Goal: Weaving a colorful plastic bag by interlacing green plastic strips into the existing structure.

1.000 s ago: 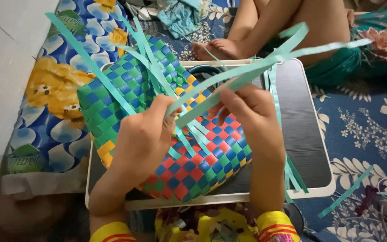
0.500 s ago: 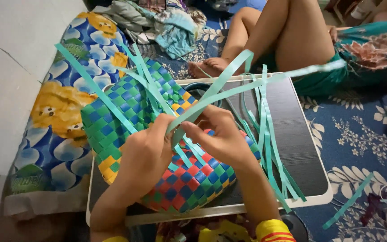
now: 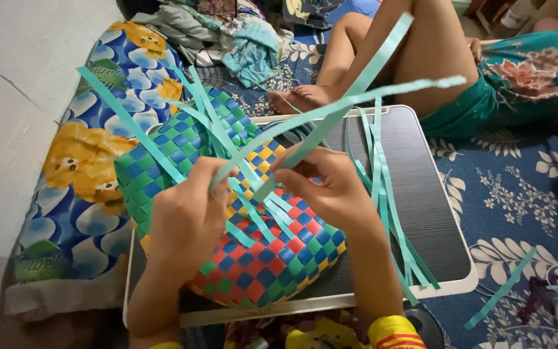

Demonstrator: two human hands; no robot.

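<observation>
My left hand [image 3: 185, 220] and right hand [image 3: 330, 187] each pinch teal strips [image 3: 330, 110] over the checkered woven basket [image 3: 253, 258], which lies on the dark worktop [image 3: 421, 207]. Loose strips trail right. Another person's legs [image 3: 414, 52] crowd the far edge; a cartoon-print cushion [image 3: 92, 161] lies left and a clothes pile [image 3: 227, 32] behind.

Woven basket [image 3: 253, 258] on the lap table [image 3: 421, 194], pillow [image 3: 85, 168] left, another person's legs [image 3: 421, 58] behind.

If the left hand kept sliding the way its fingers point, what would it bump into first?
Probably the right hand. The left hand points up and right across the woven basket, among teal strips. Depth is hard to judge.
</observation>
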